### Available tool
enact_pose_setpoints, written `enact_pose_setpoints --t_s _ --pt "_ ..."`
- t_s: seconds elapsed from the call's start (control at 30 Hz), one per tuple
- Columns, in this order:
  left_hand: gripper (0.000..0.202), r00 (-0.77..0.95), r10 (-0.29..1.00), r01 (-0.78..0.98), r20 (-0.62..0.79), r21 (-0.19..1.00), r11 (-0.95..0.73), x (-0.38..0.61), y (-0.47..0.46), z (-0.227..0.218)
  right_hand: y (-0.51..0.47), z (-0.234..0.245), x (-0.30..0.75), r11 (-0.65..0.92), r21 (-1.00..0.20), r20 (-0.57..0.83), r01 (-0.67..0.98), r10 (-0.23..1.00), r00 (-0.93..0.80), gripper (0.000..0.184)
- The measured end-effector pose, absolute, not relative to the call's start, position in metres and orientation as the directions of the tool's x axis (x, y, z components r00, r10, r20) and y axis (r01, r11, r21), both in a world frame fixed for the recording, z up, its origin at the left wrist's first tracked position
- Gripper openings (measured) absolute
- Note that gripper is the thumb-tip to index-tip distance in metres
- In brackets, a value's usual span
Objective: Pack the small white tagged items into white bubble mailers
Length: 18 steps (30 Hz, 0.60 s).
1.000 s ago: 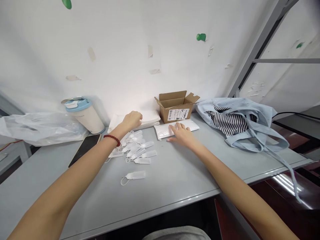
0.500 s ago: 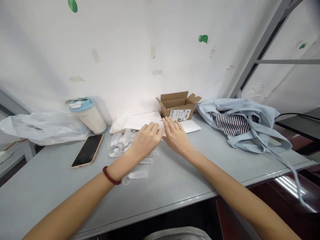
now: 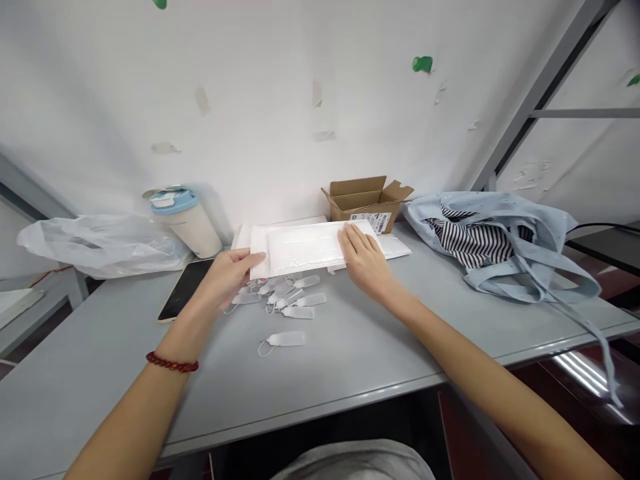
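Holding the white packet (image 3: 305,247): both hands are on it, above the gray table (image 3: 360,353), its lower edge over the back of the tags.
Left hand (image 3: 227,272): clasping the packet's left end, thumb on the near face, the other fingers partly hidden from me.
Right hand (image 3: 365,260): fingers straight and laid over the packet's right end; the thumb is hidden, so I can't tell whether it pinches.
Left wrist: a red bead bracelet (image 3: 171,363).
Translucent tags (image 3: 300,312): heaped just this side of the packet, with thin loops; one single tag (image 3: 287,339) lies apart, nearer the person.
White stack (image 3: 243,235): behind the packet, mostly covered.
Cardboard box (image 3: 343,213): flaps raised, near the wall, partly behind the packet.
Phone (image 3: 189,288): dark screen, beside the left hand.
Tumbler (image 3: 193,230): blue lid, between the plastic bag (image 3: 100,247) and the stack.
Cloth bag (image 3: 530,207): light blue, striped inside, right of the box, a strap hanging over the table edge.
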<state>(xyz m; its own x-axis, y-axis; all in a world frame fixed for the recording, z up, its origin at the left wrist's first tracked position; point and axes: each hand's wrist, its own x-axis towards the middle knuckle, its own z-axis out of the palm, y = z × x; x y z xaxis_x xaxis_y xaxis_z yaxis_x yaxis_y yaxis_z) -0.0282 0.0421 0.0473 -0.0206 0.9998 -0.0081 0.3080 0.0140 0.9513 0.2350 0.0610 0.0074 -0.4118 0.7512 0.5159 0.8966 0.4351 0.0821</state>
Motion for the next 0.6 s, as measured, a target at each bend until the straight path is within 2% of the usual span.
enact_pose_setpoints --t_s 0.07,0.17,0.27,0.33,0.43,0.6 --pt "0.025 0.029 0.998 0.21 -0.052 0.977 0.045 -0.02 0.037 0.043 0.056 0.006 0.229 0.494 0.091 0.492 0.864 0.733 -0.471 0.061" --pt "0.028 0.136 0.987 0.157 -0.088 0.985 0.066 -0.004 0.029 0.037 0.047 0.005 0.223 0.607 0.11 0.46 0.787 0.67 -0.582 0.083" --pt "0.03 0.284 0.954 0.134 -0.092 0.989 0.056 0.006 0.021 0.033 0.04 0.005 0.219 0.673 0.064 0.474 0.737 0.629 -0.616 0.092" --pt "0.028 0.333 0.939 0.136 -0.08 0.99 0.036 0.008 0.017 0.031 0.038 0.005 0.218 0.696 0.019 0.5 0.718 0.615 -0.609 0.091" --pt "0.023 0.318 0.946 0.206 -0.067 0.979 0.001 0.006 0.016 0.029 0.038 0.007 0.219 0.703 -0.025 0.531 0.711 0.611 -0.587 0.085" --pt "0.022 0.255 0.963 0.418 -0.083 0.908 -0.033 0.0 0.018 0.039 0.042 0.012 0.225 0.717 -0.052 0.536 0.695 0.607 -0.586 0.056"
